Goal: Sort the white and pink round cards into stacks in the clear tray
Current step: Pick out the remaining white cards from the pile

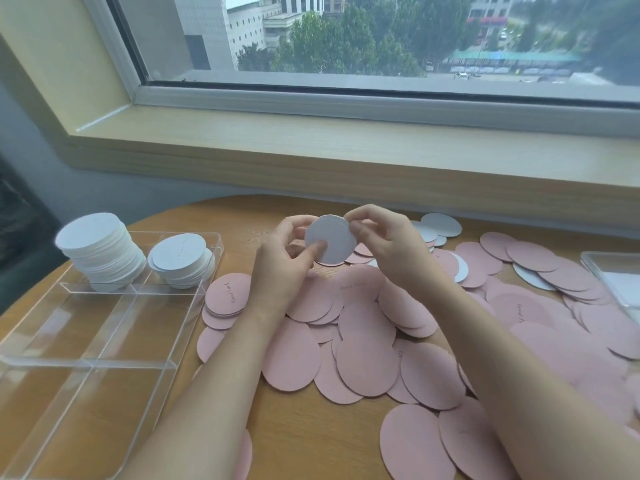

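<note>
Beyond the window (346, 36), trees and buildings stood in grey light, and a pale wooden sill (346, 147) ran above the round wooden desk (304, 427) where you sat. You held one white round card (330, 239) up over the middle of the desk with both hands: your left hand (287, 258) had its thumb pressed on the card's face and its fingers curled behind the left edge, while your right hand (384, 244) pinched the card's upper right edge between thumb and fingertips. Under and around your forearms lay a loose spread of pink round cards (367, 362), overlapping one another across the middle and right of the desk, some showing faint script. A few white cards (441, 225) were mixed in at the far side of that spread, near the sill. To your left sat the clear tray (86, 341) with its dividers; its two far compartments each held a stack of white cards, a tall stack (100, 251) in the far left one and a shorter stack (181, 259) just beside it on the right, while the near compartments showed only the desk through the plastic. At the right edge another clear container (616, 278) was partly in view.
</note>
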A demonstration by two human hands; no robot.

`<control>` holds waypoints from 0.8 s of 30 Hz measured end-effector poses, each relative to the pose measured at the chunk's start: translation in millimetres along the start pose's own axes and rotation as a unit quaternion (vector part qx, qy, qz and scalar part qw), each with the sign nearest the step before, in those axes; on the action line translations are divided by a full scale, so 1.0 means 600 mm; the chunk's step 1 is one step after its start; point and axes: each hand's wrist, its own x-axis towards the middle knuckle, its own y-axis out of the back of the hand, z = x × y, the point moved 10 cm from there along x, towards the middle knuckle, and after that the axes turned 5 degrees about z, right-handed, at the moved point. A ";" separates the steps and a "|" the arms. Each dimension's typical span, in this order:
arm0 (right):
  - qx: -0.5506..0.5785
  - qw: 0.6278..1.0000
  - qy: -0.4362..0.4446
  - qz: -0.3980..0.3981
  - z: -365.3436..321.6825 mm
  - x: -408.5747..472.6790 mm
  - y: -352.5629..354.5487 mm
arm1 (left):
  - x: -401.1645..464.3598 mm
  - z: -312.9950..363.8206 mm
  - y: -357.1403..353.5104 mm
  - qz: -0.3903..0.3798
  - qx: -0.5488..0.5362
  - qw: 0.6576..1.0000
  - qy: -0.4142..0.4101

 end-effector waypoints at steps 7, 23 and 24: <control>-0.168 0.986 0.008 0.020 0.049 0.004 0.073 | -0.002 0.005 -0.005 -0.003 0.003 1.000 0.002; -0.339 0.938 0.062 0.021 0.085 -0.007 0.087 | -0.001 0.002 -0.032 -0.029 0.079 0.996 -0.027; -0.325 0.944 0.062 0.021 0.085 -0.007 0.088 | -0.001 0.001 -0.032 -0.031 0.071 0.997 -0.025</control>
